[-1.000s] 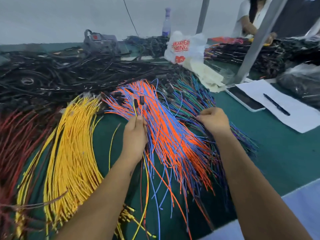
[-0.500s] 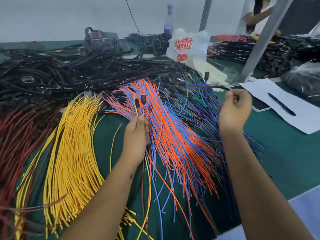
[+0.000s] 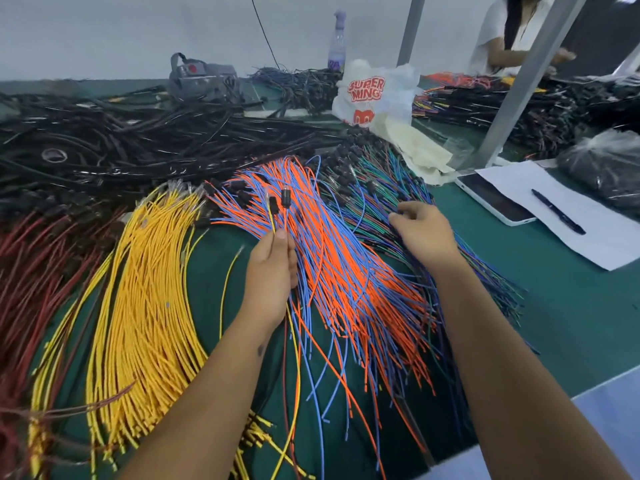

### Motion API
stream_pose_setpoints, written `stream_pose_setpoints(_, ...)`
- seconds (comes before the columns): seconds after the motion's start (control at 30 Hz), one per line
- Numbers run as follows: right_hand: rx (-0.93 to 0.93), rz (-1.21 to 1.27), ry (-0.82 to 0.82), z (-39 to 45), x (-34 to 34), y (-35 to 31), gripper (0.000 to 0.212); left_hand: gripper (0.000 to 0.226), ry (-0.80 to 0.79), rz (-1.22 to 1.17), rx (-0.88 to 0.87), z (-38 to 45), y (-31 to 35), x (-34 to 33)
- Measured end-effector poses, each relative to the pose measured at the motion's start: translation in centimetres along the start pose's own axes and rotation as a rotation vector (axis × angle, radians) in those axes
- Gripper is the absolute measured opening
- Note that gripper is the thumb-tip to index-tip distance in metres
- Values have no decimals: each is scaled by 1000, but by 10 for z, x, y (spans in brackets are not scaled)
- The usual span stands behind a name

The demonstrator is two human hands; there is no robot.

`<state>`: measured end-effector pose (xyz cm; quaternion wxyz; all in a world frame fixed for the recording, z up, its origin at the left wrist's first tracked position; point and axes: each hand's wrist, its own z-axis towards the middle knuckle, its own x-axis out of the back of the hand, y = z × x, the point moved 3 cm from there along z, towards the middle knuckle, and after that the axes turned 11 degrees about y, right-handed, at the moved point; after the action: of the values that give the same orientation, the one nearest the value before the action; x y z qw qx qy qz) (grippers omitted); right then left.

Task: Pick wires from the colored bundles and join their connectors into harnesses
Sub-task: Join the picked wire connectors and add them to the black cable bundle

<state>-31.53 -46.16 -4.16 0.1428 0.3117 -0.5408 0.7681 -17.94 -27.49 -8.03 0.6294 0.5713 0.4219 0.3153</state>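
Note:
My left hand (image 3: 272,271) is shut on a few picked wires (image 3: 294,358), one yellow among them, whose black connectors (image 3: 280,201) stick up above my fingers. Under and right of that hand fans the orange and blue bundle (image 3: 346,271). The yellow bundle (image 3: 145,289) lies to the left and the red bundle (image 3: 31,271) at the far left. My right hand (image 3: 424,233) rests on the dark green, blue and purple bundle (image 3: 388,188), fingers curled at its wires; whether it grips one I cannot tell.
A heap of black cables (image 3: 138,143) fills the back of the green table (image 3: 571,323). A white plastic bag (image 3: 375,95), a bottle (image 3: 337,46), a tablet (image 3: 491,199), paper with a pen (image 3: 557,211) and a metal post (image 3: 526,77) stand right. Another person (image 3: 512,32) works behind.
My right hand had lifted with a wire toward the back right; now it is back down on the dark green and blue bundle. My left hand has stayed put with its wires.

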Motion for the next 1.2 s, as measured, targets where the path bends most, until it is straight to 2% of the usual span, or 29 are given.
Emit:
stream_pose_setpoints(0.1,82,-164,-13,1,-6,-5,42,34,0,-2,-1,-2,2,0)
stream_pose_setpoints(0.23,115,-187,45,5,-2,-6,22,33,-4,-9,10,-3,5,0)
stream_pose_setpoints(0.3,121,-115,201,10,7,-7,19,33,-4,-6,12,-3,4,-1)
stream_pose_setpoints(0.4,118,154,621,10,29,-9,17,33,-3,-7,15,-3,3,-1)
stream_pose_setpoints(0.47,133,327,803,6,40,-8,17,34,-3,0,8,-2,3,-1)
stream_pose_setpoints(0.5,126,363,794,7,42,-6,16,34,-3,5,5,-2,3,0)
stream_pose_setpoints(0.53,99,356,711,11,39,-2,17,34,-3,3,4,-2,3,-1)
stream_pose_setpoints(0.63,9,89,231,21,20,10,30,33,3,-36,14,-1,3,-2)
stream_pose_setpoints(0.7,-10,9,45,16,10,16,42,33,0,-47,13,-1,3,-2)
stream_pose_setpoints(0.83,18,4,-18,8,7,11,43,34,-9,-37,-2,-1,2,0)
stream_pose_setpoints(0.93,125,-34,-66,6,3,2,59,34,-9,-28,-2,0,2,1)
stream_pose_setpoints(0.97,141,-14,-53,6,2,0,58,34,-7,-27,-1,0,1,1)
stream_pose_setpoints(1.13,175,-61,5,10,-3,-6,25,34,-8,-25,4,0,1,1)
stream_pose_setpoints(1.2,232,-113,89,11,-5,-11,15,34,-8,-29,11,1,1,1)
